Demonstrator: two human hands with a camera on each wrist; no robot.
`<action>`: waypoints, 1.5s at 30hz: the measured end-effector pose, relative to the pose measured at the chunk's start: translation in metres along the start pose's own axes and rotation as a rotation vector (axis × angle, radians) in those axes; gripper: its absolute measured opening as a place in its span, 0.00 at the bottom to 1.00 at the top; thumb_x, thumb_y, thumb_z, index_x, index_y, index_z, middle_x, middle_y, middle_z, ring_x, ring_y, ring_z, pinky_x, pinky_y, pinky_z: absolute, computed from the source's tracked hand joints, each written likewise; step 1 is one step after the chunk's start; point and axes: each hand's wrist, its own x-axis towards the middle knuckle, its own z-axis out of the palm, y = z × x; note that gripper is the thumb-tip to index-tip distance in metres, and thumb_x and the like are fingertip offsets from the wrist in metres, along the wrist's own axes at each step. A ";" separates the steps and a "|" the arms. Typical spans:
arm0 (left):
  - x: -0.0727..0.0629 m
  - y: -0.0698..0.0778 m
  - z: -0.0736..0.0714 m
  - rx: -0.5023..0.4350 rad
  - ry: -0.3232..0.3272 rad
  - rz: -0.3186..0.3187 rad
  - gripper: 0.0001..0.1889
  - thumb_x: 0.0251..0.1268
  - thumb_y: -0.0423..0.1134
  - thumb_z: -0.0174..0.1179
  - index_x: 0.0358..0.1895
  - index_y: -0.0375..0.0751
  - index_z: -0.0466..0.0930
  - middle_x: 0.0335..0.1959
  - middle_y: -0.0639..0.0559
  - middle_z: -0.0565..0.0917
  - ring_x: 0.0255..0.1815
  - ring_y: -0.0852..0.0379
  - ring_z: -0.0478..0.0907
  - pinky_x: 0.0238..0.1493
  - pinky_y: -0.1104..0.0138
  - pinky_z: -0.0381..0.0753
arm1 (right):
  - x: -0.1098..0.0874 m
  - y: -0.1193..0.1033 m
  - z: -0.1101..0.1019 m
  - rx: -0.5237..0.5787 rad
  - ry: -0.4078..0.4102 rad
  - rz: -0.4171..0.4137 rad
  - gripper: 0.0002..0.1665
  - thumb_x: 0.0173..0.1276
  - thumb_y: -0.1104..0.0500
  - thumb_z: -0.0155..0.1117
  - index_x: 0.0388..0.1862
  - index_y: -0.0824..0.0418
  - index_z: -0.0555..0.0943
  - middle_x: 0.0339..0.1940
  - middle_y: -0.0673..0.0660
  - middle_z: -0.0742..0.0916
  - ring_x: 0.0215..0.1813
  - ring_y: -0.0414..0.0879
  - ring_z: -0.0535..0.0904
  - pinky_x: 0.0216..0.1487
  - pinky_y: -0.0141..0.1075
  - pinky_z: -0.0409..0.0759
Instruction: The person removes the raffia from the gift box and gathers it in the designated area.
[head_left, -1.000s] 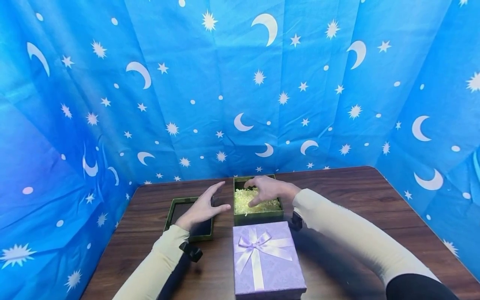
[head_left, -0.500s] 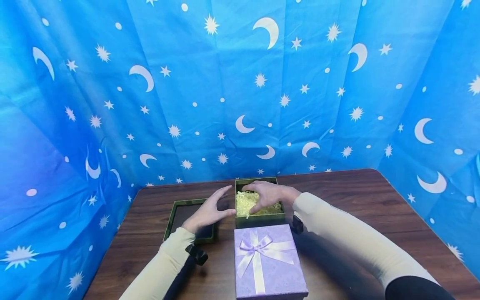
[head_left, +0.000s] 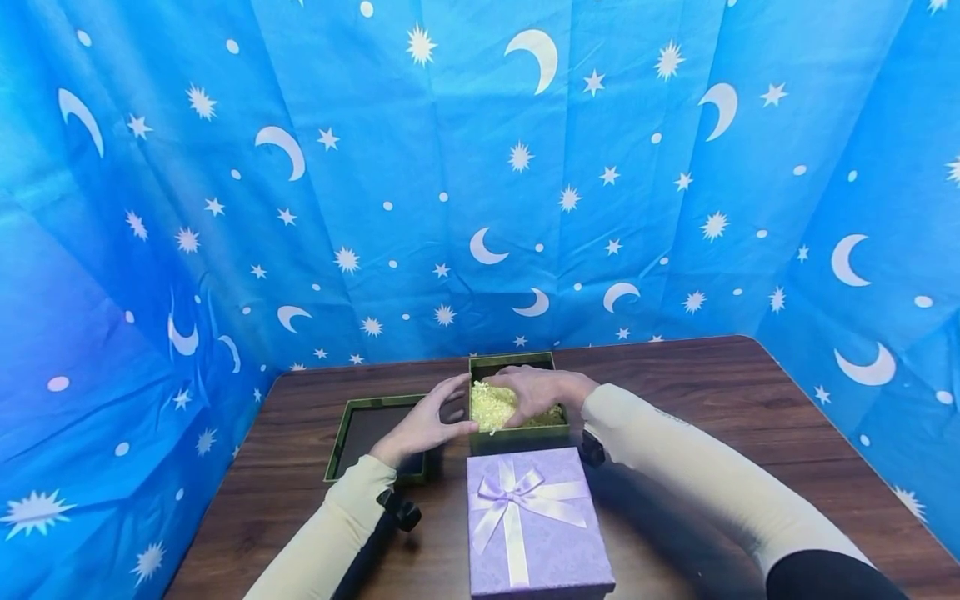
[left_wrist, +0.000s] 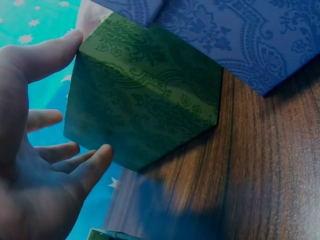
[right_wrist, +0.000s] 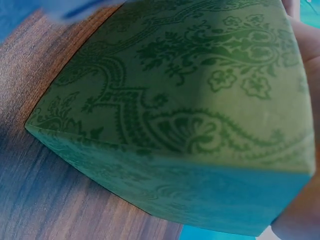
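A green patterned box [head_left: 525, 436] stands at the back of the table with pale yellow shredded paper [head_left: 491, 408] inside. My right hand [head_left: 542, 390] reaches into it, thumb and fingers curled around a clump of the paper; the fingertips are partly hidden. Beside the box's left wall is my left hand [head_left: 422, 425], fingers spread and holding nothing. In the left wrist view its thumb tip is at the edge of the green box [left_wrist: 145, 100], touching or very near. The right wrist view shows mostly the box's outer walls [right_wrist: 200, 90].
A purple box [head_left: 555, 533] with a ribbon bow stands in front of the green one, close to it. At left, partly behind my left hand, lies a shallow green-rimmed lid or tray [head_left: 339, 442] with a dark inside. Blue star-patterned cloth [head_left: 420, 167] hangs behind the table.
My right hand has lowered into the shredded paper, and its thumb now sits in it. My left hand has moved right, up to the green box's left side.
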 end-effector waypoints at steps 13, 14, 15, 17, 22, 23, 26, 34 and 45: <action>0.003 -0.003 0.004 -0.130 -0.046 -0.017 0.45 0.60 0.40 0.69 0.77 0.44 0.51 0.75 0.46 0.56 0.75 0.43 0.58 0.66 0.50 0.72 | 0.005 -0.003 0.003 -0.114 -0.044 0.011 0.44 0.62 0.48 0.70 0.74 0.55 0.64 0.74 0.62 0.67 0.73 0.58 0.64 0.71 0.51 0.67; 0.003 -0.002 0.004 -0.134 -0.051 -0.016 0.45 0.60 0.40 0.69 0.77 0.44 0.51 0.75 0.46 0.56 0.75 0.43 0.58 0.65 0.51 0.73 | 0.006 -0.002 0.004 -0.118 -0.046 0.010 0.44 0.62 0.48 0.70 0.74 0.55 0.64 0.74 0.61 0.68 0.73 0.58 0.64 0.71 0.51 0.67; 0.003 -0.002 0.004 -0.139 -0.054 -0.016 0.46 0.60 0.40 0.69 0.77 0.44 0.51 0.75 0.46 0.56 0.75 0.43 0.58 0.65 0.51 0.73 | 0.006 -0.002 0.004 -0.119 -0.050 0.011 0.43 0.62 0.48 0.70 0.74 0.54 0.64 0.74 0.61 0.68 0.73 0.57 0.64 0.71 0.51 0.67; 0.003 -0.002 0.004 -0.139 -0.055 -0.018 0.45 0.60 0.40 0.69 0.77 0.44 0.51 0.75 0.46 0.56 0.75 0.43 0.58 0.65 0.51 0.73 | 0.007 -0.002 0.004 -0.135 -0.058 0.012 0.43 0.63 0.47 0.69 0.74 0.54 0.64 0.74 0.60 0.68 0.74 0.56 0.64 0.72 0.50 0.66; 0.001 -0.001 0.004 -0.138 -0.053 -0.027 0.46 0.59 0.40 0.70 0.77 0.44 0.51 0.76 0.46 0.55 0.75 0.42 0.58 0.64 0.55 0.74 | 0.009 -0.001 0.004 -0.178 -0.102 0.012 0.44 0.65 0.48 0.68 0.76 0.54 0.61 0.74 0.58 0.69 0.76 0.54 0.61 0.74 0.48 0.63; 0.001 -0.001 0.004 -0.141 -0.053 -0.030 0.46 0.59 0.40 0.70 0.77 0.44 0.51 0.76 0.46 0.55 0.75 0.43 0.58 0.64 0.56 0.75 | 0.010 -0.002 0.004 -0.185 -0.107 0.010 0.44 0.65 0.49 0.68 0.76 0.54 0.61 0.74 0.58 0.69 0.76 0.54 0.61 0.74 0.48 0.63; 0.000 -0.003 0.005 -0.144 -0.053 -0.035 0.46 0.59 0.40 0.70 0.77 0.45 0.51 0.76 0.47 0.55 0.75 0.43 0.58 0.64 0.58 0.75 | 0.012 -0.003 0.007 -0.198 -0.111 0.010 0.41 0.65 0.52 0.67 0.75 0.55 0.63 0.73 0.59 0.71 0.75 0.54 0.62 0.74 0.48 0.64; -0.001 -0.010 0.006 -0.113 -0.030 -0.043 0.44 0.59 0.42 0.70 0.77 0.50 0.54 0.76 0.48 0.56 0.75 0.41 0.56 0.67 0.47 0.70 | 0.015 -0.006 0.012 -0.228 -0.119 0.050 0.39 0.64 0.62 0.65 0.73 0.52 0.65 0.71 0.60 0.72 0.72 0.54 0.66 0.71 0.48 0.69; -0.002 -0.006 0.006 -0.085 -0.028 -0.049 0.44 0.61 0.45 0.68 0.78 0.51 0.52 0.77 0.48 0.55 0.76 0.37 0.55 0.69 0.42 0.64 | 0.019 -0.007 0.015 -0.330 -0.081 0.043 0.30 0.61 0.60 0.70 0.62 0.50 0.74 0.57 0.56 0.81 0.60 0.51 0.77 0.60 0.45 0.78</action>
